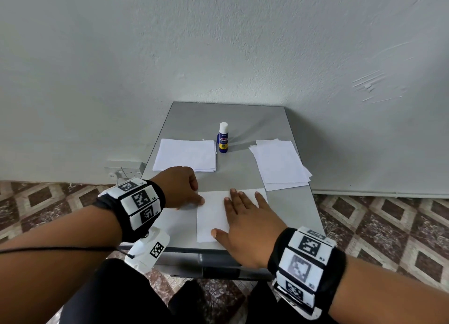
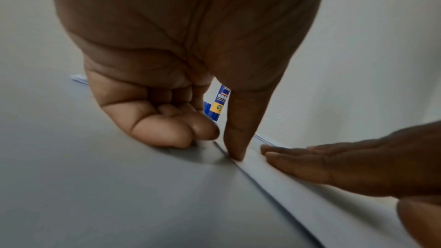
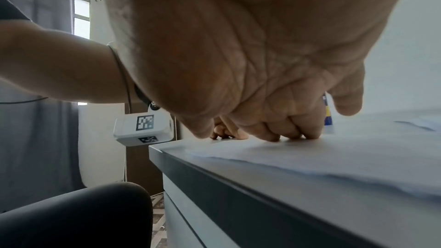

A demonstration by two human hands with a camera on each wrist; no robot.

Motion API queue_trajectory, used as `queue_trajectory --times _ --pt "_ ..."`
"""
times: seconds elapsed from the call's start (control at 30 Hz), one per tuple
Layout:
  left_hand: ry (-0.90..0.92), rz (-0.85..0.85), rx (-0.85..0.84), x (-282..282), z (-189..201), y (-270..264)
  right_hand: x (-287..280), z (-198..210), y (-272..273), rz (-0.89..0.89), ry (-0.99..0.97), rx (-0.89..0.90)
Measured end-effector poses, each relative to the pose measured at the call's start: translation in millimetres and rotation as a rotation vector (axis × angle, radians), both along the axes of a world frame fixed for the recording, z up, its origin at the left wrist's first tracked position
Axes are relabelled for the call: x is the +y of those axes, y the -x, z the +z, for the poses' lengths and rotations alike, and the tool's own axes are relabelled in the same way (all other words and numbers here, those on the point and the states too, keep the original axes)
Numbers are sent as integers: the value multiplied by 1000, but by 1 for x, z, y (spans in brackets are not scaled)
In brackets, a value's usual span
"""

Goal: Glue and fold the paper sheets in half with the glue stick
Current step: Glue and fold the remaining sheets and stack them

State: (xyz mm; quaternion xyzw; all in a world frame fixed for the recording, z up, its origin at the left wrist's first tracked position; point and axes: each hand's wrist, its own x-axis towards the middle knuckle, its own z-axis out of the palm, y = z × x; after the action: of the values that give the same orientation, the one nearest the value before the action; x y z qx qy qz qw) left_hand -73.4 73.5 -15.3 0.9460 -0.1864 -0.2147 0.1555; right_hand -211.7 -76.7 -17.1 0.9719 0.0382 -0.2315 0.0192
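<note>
A folded white paper sheet (image 1: 211, 216) (image 2: 298, 186) (image 3: 334, 157) lies at the near edge of the grey table (image 1: 291, 209). My right hand (image 1: 245, 224) (image 2: 346, 161) (image 3: 262, 82) lies flat on it with fingers spread and straight. My left hand (image 1: 179, 185) (image 2: 181, 63) sits at the sheet's left edge, one straight digit pressing on the fold line while the other fingers are curled against the table, holding nothing. The blue and white glue stick (image 1: 223, 138) (image 2: 218, 103) (image 3: 328, 112) stands capped and upright at the table's middle back, apart from both hands.
A neat stack of white paper (image 1: 185, 155) lies at the back left beside the glue stick. A looser stack of sheets (image 1: 280, 164) lies at the right. The table stands against a white wall, with patterned floor on both sides and my knees under the near edge.
</note>
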Motion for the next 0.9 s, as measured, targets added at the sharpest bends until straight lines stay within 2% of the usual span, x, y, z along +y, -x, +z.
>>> queue_trajectory --times 0.27,0.37,0.6,0.8,0.9 --pt "14 -2 12 2 -2 -1 -20 1 16 -126 56 -28" --pt "14 0 27 4 1 -3 -18 0 9 -44 49 -47" --pt "32 31 -81 11 16 -19 -21 7 -38 209 31 -12" --pt "97 -6 -118 -4 10 -23 -28 16 -62 269 64 40" --pt "87 -117 -98 -9 5 -21 -34 19 -60 268 82 35"
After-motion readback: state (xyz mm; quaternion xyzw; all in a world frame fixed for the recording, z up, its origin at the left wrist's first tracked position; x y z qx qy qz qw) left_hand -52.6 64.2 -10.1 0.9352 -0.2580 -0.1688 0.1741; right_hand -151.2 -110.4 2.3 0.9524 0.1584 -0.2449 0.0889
